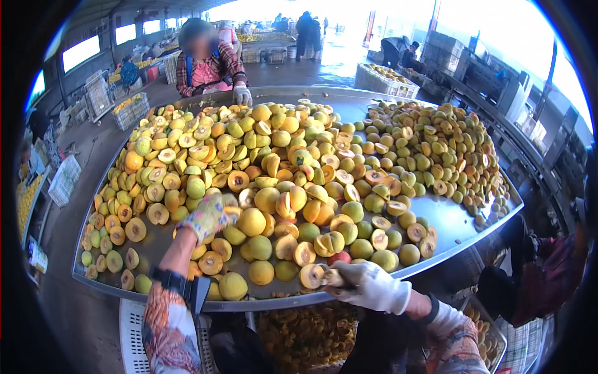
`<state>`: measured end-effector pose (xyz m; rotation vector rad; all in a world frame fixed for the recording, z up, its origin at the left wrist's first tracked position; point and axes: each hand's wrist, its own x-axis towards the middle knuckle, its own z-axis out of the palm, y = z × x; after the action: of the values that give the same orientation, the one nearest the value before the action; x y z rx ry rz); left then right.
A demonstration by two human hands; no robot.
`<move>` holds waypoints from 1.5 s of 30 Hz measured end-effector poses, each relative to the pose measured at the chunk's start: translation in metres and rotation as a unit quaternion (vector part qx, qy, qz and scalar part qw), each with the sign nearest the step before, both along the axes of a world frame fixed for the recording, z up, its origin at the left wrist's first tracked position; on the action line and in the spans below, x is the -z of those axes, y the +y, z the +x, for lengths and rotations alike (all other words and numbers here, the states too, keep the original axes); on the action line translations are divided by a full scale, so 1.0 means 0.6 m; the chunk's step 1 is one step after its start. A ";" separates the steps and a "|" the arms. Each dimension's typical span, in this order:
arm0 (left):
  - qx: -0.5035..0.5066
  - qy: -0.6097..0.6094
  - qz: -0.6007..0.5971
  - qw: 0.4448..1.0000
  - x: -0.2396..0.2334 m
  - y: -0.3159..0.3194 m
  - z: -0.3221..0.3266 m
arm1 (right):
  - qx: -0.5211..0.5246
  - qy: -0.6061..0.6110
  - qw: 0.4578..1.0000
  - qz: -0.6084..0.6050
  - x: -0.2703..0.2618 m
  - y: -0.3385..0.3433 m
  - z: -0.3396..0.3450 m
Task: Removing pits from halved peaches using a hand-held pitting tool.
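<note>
Many yellow-green peaches, whole and halved, lie heaped on a metal-topped table. My left hand, in a patterned glove, reaches over the fruit at the left middle and rests among the peaches; a piece of orange flesh shows at its fingers, but whether it is gripped is unclear. My right hand, in a white knit glove, is at the near edge with its fingers curled round a small object whose kind I cannot make out. A cut peach half lies right beside those fingertips. A reddish peach sits just behind the right hand.
A co-worker stands at the far edge, one gloved hand on it. Another person is at the right. Below the near edge are fruit pieces and a white plastic crate. A raised metal rim borders the table.
</note>
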<state>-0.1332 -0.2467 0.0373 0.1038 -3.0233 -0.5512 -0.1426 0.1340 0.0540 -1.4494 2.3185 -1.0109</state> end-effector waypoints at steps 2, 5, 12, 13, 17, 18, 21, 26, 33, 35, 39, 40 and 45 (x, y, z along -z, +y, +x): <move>0.037 0.053 -0.007 0.998 0.007 0.030 -0.003 | -0.014 -0.006 1.000 -0.021 -0.024 -0.009 0.007; -0.025 0.242 0.134 0.961 -0.017 0.088 0.103 | -0.059 -0.093 0.993 -0.047 -0.043 -0.012 0.030; 0.049 0.360 0.222 0.905 -0.044 0.322 0.223 | 0.088 -0.452 0.868 -0.187 -0.046 0.015 0.104; 0.069 0.362 0.166 0.915 -0.046 0.336 0.232 | 0.074 -0.470 0.857 -0.196 -0.044 0.013 0.114; 0.081 0.269 0.385 0.879 -0.024 0.379 0.272 | 0.097 -0.532 0.822 -0.179 -0.001 0.019 0.140; 0.110 0.292 0.521 0.795 -0.011 0.383 0.268 | 0.102 -0.529 0.824 -0.175 0.009 0.022 0.144; -0.002 0.288 0.773 0.565 0.007 0.385 0.274 | 0.087 -0.527 0.833 -0.145 0.011 0.023 0.154; -0.095 0.175 0.810 0.552 0.078 0.396 0.286 | 0.020 -0.458 0.879 -0.133 0.010 0.001 0.150; -0.182 0.165 0.885 0.396 0.075 0.413 0.290 | -0.038 -0.309 0.940 -0.140 0.069 -0.014 0.122; -0.141 0.137 0.896 0.398 0.071 0.411 0.284 | -0.017 -0.236 0.965 -0.116 0.071 -0.012 0.117; -0.115 0.129 0.870 0.462 0.077 0.393 0.283 | 0.121 -0.139 0.962 -0.199 0.095 0.014 0.090; -0.097 0.153 0.868 0.462 0.082 0.383 0.284 | 0.164 -0.192 0.953 -0.165 0.081 0.018 0.091; -0.132 0.229 0.866 0.425 0.090 0.366 0.273 | 0.028 -0.545 0.830 -0.117 0.057 0.035 0.129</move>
<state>0.0306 -0.0269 -0.0168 0.3606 -0.6886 -2.5536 -0.0653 0.1552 0.0200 -0.5257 1.3993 -1.6039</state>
